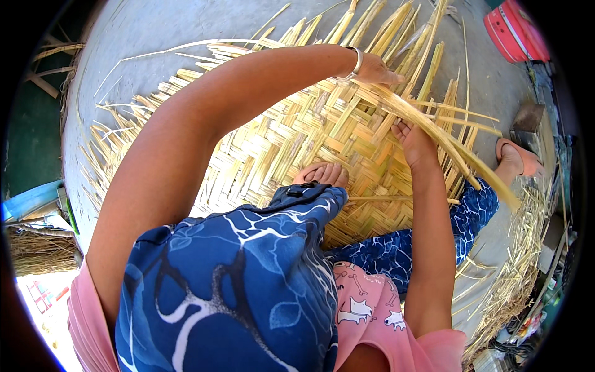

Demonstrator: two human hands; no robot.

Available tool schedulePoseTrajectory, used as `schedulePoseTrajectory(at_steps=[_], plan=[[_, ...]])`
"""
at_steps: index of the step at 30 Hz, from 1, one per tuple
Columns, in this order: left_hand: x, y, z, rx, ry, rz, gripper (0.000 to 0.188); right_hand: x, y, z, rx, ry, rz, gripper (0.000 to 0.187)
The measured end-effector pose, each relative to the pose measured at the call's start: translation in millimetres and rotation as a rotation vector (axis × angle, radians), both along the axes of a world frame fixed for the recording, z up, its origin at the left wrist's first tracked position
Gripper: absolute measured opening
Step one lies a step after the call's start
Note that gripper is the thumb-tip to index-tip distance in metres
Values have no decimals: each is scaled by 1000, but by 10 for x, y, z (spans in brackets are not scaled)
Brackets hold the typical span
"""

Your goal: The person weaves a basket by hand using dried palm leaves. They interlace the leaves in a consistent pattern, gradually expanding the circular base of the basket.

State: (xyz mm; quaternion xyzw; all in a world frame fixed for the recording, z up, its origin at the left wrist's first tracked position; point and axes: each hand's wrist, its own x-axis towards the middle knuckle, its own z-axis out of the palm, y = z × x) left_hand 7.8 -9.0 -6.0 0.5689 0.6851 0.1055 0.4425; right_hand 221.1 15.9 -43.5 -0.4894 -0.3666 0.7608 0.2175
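Observation:
A woven mat of flat yellow reed strips lies on the floor, with loose strip ends fanning out along its far and side edges. My left hand, a silver bangle at its wrist, reaches across to the far right part of the mat. Its fingers are closed on reed strips, which run from there down to the right, past my right wrist. Lower on the weave is my right hand, palm turned up and fingers curled together against the mat. What those fingers hold, if anything, is hidden.
My foot rests on the mat, and the other, in an orange slipper, is at the right. A pile of straw lies at the right edge. A red container stands at the far right on the grey floor.

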Motion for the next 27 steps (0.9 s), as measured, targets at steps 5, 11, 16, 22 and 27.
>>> schedulePoseTrajectory(at_steps=[5,11,16,22,27], plan=[[-66,-49,-20,38,23,-28,89,73,-177,61,14,19,-47,24],[-20,-85,69,45,3,-58,101,106,-130,69,-34,60,-23,25],[-32,-36,217,-58,57,-267,95,93,-42,141,-87,11,59,29],[17,-67,177,51,140,-334,44,144,-180,220,-45,-70,73,32],[32,-59,150,132,253,-278,29,143,-272,345,-47,-158,170,29]])
